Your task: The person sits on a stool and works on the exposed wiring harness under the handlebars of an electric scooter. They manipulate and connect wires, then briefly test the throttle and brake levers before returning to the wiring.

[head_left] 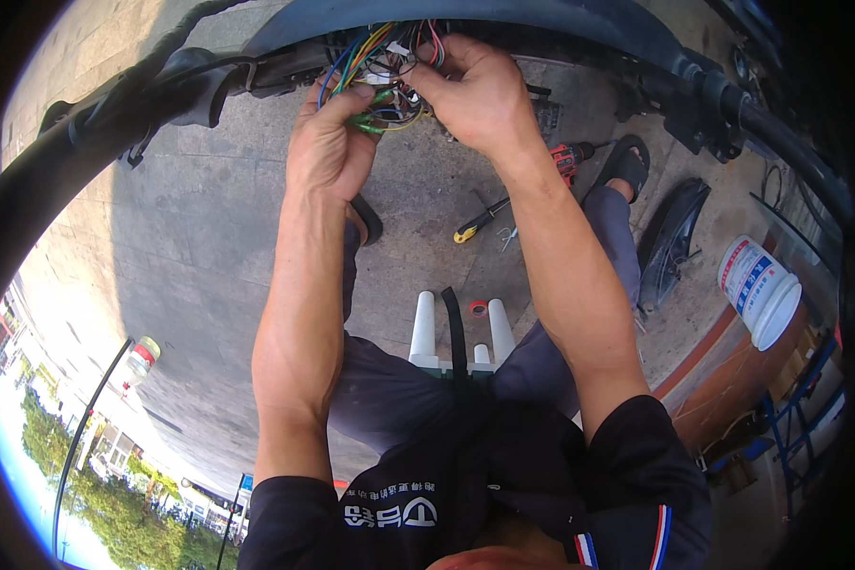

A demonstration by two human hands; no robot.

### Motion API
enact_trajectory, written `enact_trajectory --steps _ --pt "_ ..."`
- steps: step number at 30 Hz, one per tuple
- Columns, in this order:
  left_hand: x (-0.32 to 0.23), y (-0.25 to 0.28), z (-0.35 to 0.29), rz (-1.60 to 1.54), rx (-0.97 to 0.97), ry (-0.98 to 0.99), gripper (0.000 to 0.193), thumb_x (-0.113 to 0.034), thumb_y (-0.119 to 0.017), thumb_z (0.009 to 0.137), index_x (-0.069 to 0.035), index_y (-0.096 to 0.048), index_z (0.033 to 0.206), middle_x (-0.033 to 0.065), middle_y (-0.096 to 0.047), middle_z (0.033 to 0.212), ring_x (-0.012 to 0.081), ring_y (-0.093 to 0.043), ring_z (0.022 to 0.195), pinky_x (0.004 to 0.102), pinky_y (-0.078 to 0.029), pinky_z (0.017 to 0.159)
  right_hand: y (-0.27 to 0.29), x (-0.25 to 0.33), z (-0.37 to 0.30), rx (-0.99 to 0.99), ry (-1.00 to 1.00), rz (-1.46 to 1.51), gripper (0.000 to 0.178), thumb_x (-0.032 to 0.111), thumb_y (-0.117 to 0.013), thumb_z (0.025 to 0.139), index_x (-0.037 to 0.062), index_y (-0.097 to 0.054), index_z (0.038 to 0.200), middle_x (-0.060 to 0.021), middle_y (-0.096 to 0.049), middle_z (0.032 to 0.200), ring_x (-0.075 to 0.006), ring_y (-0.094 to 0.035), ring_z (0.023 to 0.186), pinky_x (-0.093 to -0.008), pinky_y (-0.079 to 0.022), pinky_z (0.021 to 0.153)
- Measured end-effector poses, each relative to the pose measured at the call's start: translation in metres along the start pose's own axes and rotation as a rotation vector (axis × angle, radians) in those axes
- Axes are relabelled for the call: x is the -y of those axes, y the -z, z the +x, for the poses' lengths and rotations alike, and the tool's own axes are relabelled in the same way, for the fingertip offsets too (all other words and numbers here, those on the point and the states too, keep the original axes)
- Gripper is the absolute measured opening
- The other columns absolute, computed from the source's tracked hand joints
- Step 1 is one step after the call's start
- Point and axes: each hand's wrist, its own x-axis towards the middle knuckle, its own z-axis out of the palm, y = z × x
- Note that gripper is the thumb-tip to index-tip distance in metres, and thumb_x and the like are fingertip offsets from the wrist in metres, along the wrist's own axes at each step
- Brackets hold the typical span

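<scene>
A bundle of coloured wires (pixel 356 63) hangs out from under a dark curved vehicle panel (pixel 541 28) at the top of the head view. My left hand (pixel 332 142) is closed around the left part of the bundle, its thumb pressed on the wires beside green-sleeved connectors (pixel 364 122). On the other side my right hand (pixel 484 95) pinches wires with thumb and forefinger. Between the hands sits a small white plug (pixel 399 49) among the strands. Fingertips of both hands are partly hidden behind the wires.
On the paving lie a yellow-handled screwdriver (pixel 467 232), a red power drill (pixel 570 160) and a black curved part (pixel 673 242). A white bucket (pixel 760 294) stands at the right. Between my legs are a red tape roll (pixel 479 308) and a white-legged stool (pixel 424 328). Black bars (pixel 95 142) flank the panel.
</scene>
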Motion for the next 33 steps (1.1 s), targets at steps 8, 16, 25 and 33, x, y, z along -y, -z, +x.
enact_trajectory --steps 8,16,25,33 --pt "0.0 0.0 0.0 -0.019 0.054 0.018 0.03 0.001 -0.059 0.086 -0.002 -0.056 0.116 0.0125 -0.067 0.103 0.0258 -0.067 0.091 0.0458 -0.053 0.09 0.003 0.002 0.0 0.04 -0.039 0.06 0.017 0.012 -0.07 0.087 -0.0012 -0.067 0.097 -0.0032 -0.07 0.086 -0.0055 -0.058 0.076 -0.023 -0.047 0.067" --pt "-0.001 0.006 0.003 -0.054 0.075 0.073 0.019 -0.002 -0.056 0.09 -0.003 -0.056 0.109 0.0147 -0.067 0.104 0.0258 -0.067 0.09 0.0451 -0.052 0.089 0.006 0.006 0.0 0.066 -0.06 0.098 0.017 0.012 -0.067 0.089 -0.0016 -0.066 0.099 -0.0035 -0.068 0.085 -0.006 -0.057 0.074 -0.0238 -0.046 0.064" --pt "0.0 0.004 0.003 -0.076 0.028 0.108 0.015 -0.002 -0.055 0.09 -0.003 -0.057 0.105 0.0165 -0.067 0.104 0.0259 -0.066 0.089 0.0443 -0.051 0.087 0.006 0.001 0.0 0.084 -0.067 0.129 0.018 0.011 -0.066 0.091 -0.0021 -0.065 0.103 -0.0045 -0.069 0.088 -0.0068 -0.058 0.076 -0.0245 -0.047 0.066" --pt "0.002 -0.001 0.0 -0.061 -0.037 0.066 0.018 -0.002 -0.053 0.091 -0.002 -0.056 0.109 0.0157 -0.065 0.109 0.027 -0.064 0.096 0.0472 -0.049 0.091 0.012 0.008 -0.007 0.108 -0.129 0.157 0.017 0.012 -0.065 0.092 -0.0006 -0.066 0.104 -0.0027 -0.067 0.085 -0.0047 -0.056 0.074 -0.022 -0.044 0.064"
